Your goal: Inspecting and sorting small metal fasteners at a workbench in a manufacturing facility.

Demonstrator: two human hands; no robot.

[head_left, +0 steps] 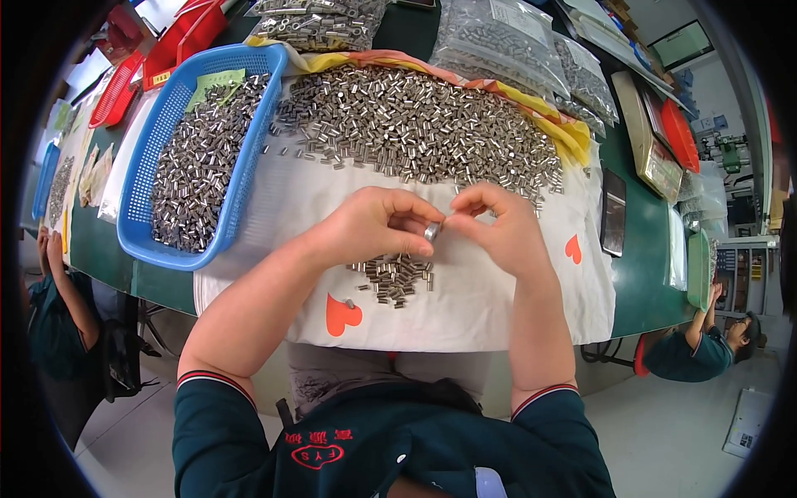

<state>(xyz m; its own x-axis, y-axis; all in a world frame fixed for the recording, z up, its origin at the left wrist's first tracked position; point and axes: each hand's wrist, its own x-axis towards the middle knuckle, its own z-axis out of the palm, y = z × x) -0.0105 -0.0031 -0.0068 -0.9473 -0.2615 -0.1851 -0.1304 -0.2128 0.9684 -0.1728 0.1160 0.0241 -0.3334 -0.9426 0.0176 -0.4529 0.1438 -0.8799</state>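
My left hand pinches a small shiny metal cylinder between thumb and fingers, over the white cloth. Close beside it, fingertips almost touching, my right hand is closed in a pinch; whatever is in it is hidden or too small to name. Below my left hand lies a small heap of short metal cylinders. Beyond both hands spreads a large pile of similar cylinders. One loose piece rests on a red heart printed on the cloth.
A blue perforated basket with more cylinders stands at the left. Clear bags of metal parts line the back, behind a rolled yellow cloth edge. A dark phone lies at the right. Other people sit at both sides.
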